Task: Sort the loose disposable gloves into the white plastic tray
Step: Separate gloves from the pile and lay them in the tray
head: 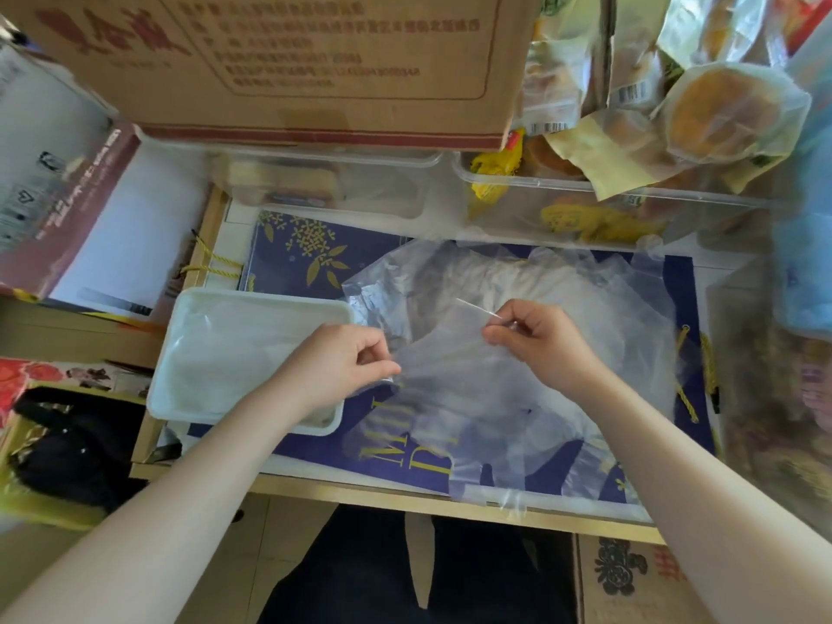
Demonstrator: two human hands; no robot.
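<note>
A clear disposable glove [454, 380] is stretched between my hands above the table. My left hand [346, 367] pinches its left edge, over the right end of the white plastic tray [198, 304]. My right hand [535, 340] pinches the glove's upper right edge. The glove's fingers hang toward the table's front edge. A heap of loose clear gloves [562, 286] lies behind and right of my hands on a dark blue printed sheet [292, 249]. Clear gloves lie flat inside the tray.
A large cardboard box [292, 60] overhangs the back. Clear plastic bins [585, 209] with wrapped food stand behind the gloves, and bagged buns [720, 114] pile at the back right. Boxes [67, 195] crowd the left. The wooden table edge [405, 502] runs in front.
</note>
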